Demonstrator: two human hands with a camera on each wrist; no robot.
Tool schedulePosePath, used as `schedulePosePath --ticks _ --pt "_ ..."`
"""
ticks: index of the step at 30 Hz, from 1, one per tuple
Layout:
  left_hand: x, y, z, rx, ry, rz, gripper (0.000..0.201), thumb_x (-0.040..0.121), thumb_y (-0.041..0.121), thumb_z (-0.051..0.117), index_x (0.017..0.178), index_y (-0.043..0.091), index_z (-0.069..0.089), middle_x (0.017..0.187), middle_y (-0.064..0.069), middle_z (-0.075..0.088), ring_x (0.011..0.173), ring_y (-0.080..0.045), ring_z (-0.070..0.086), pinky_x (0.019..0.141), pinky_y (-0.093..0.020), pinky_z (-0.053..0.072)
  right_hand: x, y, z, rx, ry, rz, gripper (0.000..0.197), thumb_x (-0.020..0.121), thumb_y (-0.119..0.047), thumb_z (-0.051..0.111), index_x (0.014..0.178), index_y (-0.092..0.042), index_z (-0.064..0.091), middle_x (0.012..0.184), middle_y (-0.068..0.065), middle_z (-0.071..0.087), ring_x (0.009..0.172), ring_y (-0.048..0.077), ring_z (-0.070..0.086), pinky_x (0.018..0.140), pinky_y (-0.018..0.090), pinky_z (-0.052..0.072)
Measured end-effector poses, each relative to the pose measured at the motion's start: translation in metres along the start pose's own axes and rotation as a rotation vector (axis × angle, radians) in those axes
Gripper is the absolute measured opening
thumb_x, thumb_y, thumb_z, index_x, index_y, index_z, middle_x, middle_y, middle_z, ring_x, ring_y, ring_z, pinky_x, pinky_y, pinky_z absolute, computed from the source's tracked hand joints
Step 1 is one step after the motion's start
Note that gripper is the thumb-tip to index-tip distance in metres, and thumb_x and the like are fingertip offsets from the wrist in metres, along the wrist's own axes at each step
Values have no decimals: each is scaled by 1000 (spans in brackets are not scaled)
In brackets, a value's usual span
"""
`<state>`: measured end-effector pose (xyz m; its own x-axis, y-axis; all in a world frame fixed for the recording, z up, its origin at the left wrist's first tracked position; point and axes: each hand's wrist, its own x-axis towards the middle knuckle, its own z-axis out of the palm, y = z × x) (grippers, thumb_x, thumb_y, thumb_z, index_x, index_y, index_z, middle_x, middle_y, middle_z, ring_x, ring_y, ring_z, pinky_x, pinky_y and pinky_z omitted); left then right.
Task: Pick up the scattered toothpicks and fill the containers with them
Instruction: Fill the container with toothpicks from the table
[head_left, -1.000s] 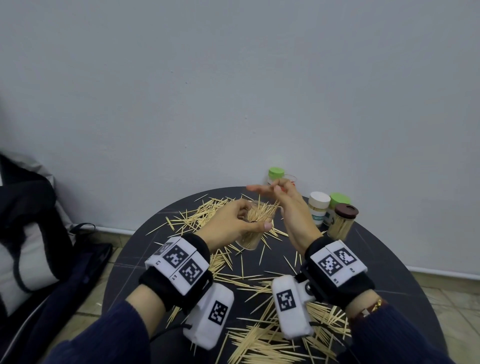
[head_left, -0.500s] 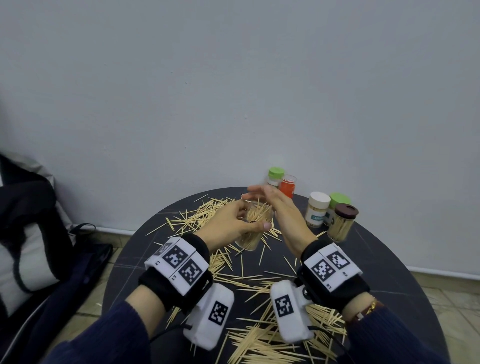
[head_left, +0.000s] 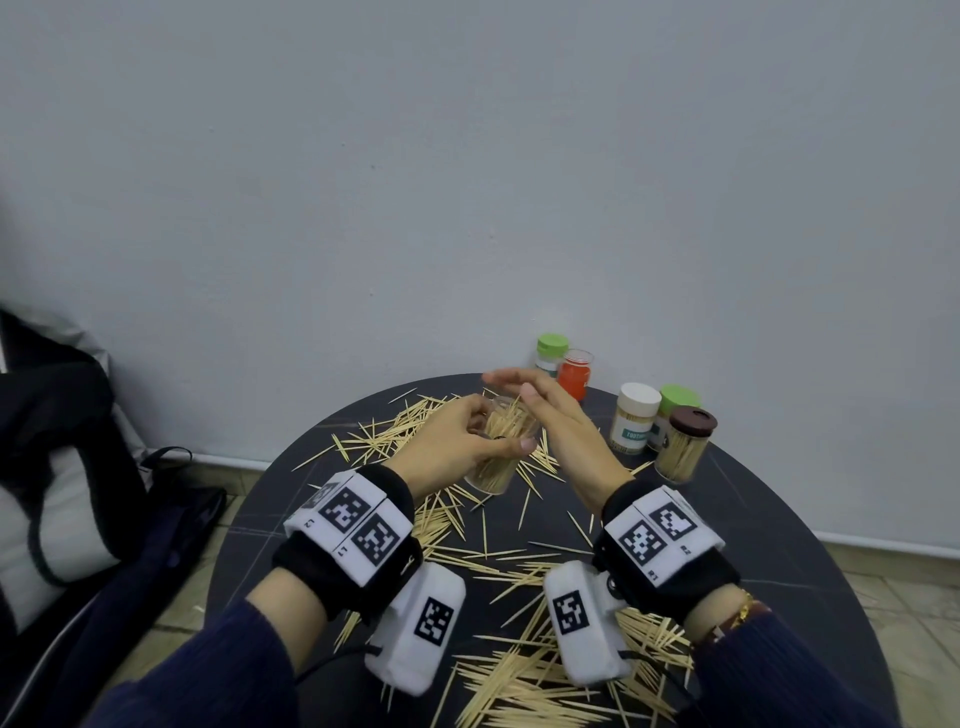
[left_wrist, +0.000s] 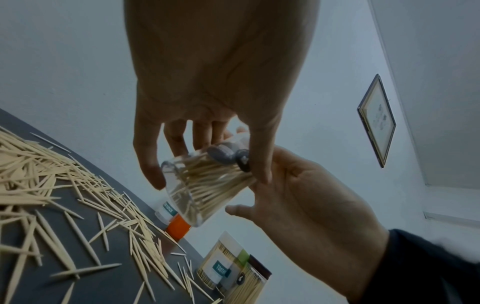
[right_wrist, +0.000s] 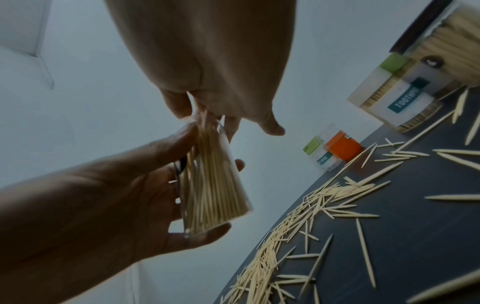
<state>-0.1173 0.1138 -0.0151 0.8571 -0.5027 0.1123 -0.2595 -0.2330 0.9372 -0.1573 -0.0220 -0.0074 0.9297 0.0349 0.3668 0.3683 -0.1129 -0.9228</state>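
Two hands meet above the middle of the round dark counter (head_left: 779, 519). The left hand (head_left: 457, 441) is wrapped around a clear plastic toothpick container (head_left: 498, 457), thumb on one side and fingers on the other, holding it off the surface and tilted. It looks nearly full, its sticks splaying out at the open mouth. The right hand (head_left: 550, 415) lies over that mouth with fingers extended and grasps nothing that can be made out; the right wrist view shows its fingertips (right_wrist: 228, 127) touching the protruding tips, apparently tamping them in.

Scattered toothpicks (head_left: 519, 675) still cover much of the counter, thickest at the near edge and toward the far left edge. Near the far right edge stand capped containers: a green-lidded one (head_left: 550, 353), an orange one (head_left: 574, 376), a white-lidded one (head_left: 634, 421), another green-lidded one (head_left: 678, 402) and a brown-lidded one (head_left: 685, 441).

Risks, as I judge them: the container is tilted and open, so a hard or off-centre push could spill sticks back out. Crossed toothpicks may jam or snap rather than settle. Smooth plastic might also slip in the left hand's grip.
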Motion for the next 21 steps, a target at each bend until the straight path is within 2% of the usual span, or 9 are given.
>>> schedulePosePath --ticks 2,4,6,7,9,11,13,15,21 --pt "0 1 -1 24 22 -3 47 74 24 78 113 8 57 100 -6 66 98 -22 62 91 -35 49 1 0 -3 -98 46 7 28 100 -11 35 119 -10 55 117 -6 57 108 -3 50 85 4 41" --pt "-1 1 -2 88 65 3 46 72 27 79 109 11 56 101 -4 66 98 -20 62 88 -29 49 1 1 -7 -192 86 -24 23 97 -9 43 114 -13 57 108 -11 57 101 -5 51 84 6 41" --pt "-4 2 -4 197 123 24 43 72 29 80 103 16 54 93 5 62 85 -9 59 71 -11 45 2 1 -10 -326 112 -51 19 92 -7 52 108 -17 58 97 -12 57 91 1 53 78 8 41" --pt "-5 2 -4 244 150 35 42 71 29 80 101 17 53 88 9 59 78 -3 56 62 -5 42 1 2 -12 -416 113 -63 19 90 -7 55 105 -18 59 93 -11 56 86 2 53 74 7 41" --pt "-8 2 -6 300 180 54 43 70 28 81 102 19 53 86 11 58 72 2 53 57 -3 40 1 3 -12 -567 96 -82 16 88 -9 61 102 -17 62 86 -8 56 77 2 52 68 6 41" --pt "-10 3 -7 348 197 70 46 68 28 82 104 18 55 92 6 62 77 -3 57 62 -7 44 1 4 -12 -610 85 -75 16 86 -11 63 102 -14 64 82 -6 57 73 3 52 66 7 41" --pt "-10 3 -8 392 212 74 52 66 28 84 108 16 58 99 1 66 88 -12 61 76 -23 51 0 4 -12 -602 84 -62 17 84 -10 66 101 -15 65 80 -5 59 71 1 53 65 5 42" --pt "-10 2 -7 451 220 76 55 65 30 85 111 17 58 101 -1 67 93 -16 62 83 -36 52 1 4 -12 -604 64 -50 18 83 -9 68 100 -15 66 80 -2 62 71 2 55 66 6 44" --pt "-7 -2 -8 560 237 52 50 65 35 83 105 25 55 99 2 64 96 -17 57 83 -41 50 0 2 -9 -621 6 -45 15 82 -12 69 97 -15 68 84 0 68 74 4 60 69 8 46"
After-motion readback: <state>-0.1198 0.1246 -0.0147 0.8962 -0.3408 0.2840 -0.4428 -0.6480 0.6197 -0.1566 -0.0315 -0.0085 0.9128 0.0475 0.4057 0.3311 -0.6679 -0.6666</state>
